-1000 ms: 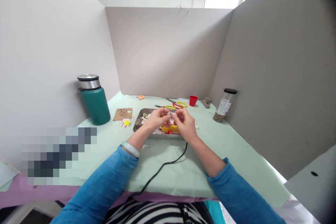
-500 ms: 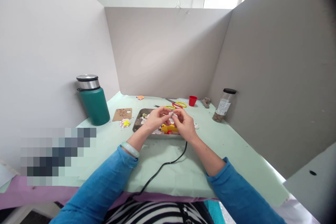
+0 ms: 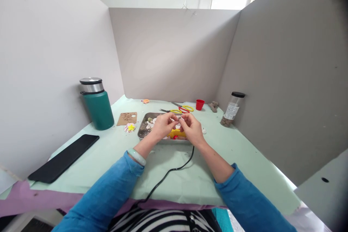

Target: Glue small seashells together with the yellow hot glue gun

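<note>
My left hand [image 3: 164, 126] and my right hand [image 3: 191, 127] meet over a metal tray [image 3: 142, 137], fingertips pinched together. Between them is a small white piece [image 3: 179, 117], mostly hidden by the fingers, so its kind is unclear. Inside the tray lie pale stones or shells [image 3: 148, 125], a yellow object [image 3: 176, 133] and a bit of red [image 3: 175, 137], partly covered by my hands. Just behind the tray lie scissors with yellow handles [image 3: 175, 111] and another pair with red and yellow handles [image 3: 184, 109].
Left of the tray are a brown board with crumbs [image 3: 126, 118], a round piece with a yellow star [image 3: 130, 128], a green bottle [image 3: 98, 110] and a black flat object [image 3: 65, 157]. A red cup [image 3: 199, 104] and jar [image 3: 232, 110] stand right. A black cable [image 3: 170, 170] crosses the front.
Both hands stay over the tray, fingers shifted slightly. The white piece between them shows less than before. The black flat object at left, earlier blurred out, is now visible.
</note>
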A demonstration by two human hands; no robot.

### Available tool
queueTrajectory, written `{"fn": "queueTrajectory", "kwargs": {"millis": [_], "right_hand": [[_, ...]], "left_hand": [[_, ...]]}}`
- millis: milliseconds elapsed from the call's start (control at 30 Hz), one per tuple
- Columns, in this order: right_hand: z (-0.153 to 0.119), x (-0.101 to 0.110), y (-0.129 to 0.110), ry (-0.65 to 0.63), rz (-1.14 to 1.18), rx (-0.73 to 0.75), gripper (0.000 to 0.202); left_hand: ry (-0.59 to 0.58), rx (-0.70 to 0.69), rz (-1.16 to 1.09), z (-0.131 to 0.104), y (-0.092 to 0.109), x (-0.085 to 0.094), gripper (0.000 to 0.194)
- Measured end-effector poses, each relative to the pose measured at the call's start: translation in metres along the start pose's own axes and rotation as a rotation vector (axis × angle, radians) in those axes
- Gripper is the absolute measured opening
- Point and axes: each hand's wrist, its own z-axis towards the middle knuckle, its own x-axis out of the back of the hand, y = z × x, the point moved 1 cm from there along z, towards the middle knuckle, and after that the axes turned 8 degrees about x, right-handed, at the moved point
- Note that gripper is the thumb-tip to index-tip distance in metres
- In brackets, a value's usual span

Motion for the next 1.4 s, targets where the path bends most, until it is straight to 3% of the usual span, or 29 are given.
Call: {"fn": "queueTrajectory", "kwargs": {"millis": [167,400,733,1133,1233,1400], "right_hand": [[-0.002,-0.001,-0.002,-0.036,-0.056,0.027,0.019],[-0.003,-0.002,-0.008,-0.07,-0.189,0.181,0.015],[-0.004,0.0,-0.007,-0.027,-0.366,0.186,0.017],[-0.003,0.001,-0.003,0.0,-0.476,0.257,0.02],[-0.002,0.001,-0.002,-0.005,-0.476,0.259,0.021],[-0.002,0.002,-0.002,-0.007,-0.473,0.245,0.023]], "left_hand": [[0.081,0.011,0.068,0.001,-0.002,0.0,0.009],[0.11,0.03,0.088,0.0,-0.001,0.001,0.01],[-0.033,0.137,-0.099,0.002,-0.005,0.001,0.01],[-0.032,0.071,-0.001,0.0,0.001,0.004,0.004],[-0.041,0.116,-0.077,0.002,-0.002,0.004,0.005],[-0.076,0.286,-0.398,0.007,-0.01,0.003,0.013]]}}
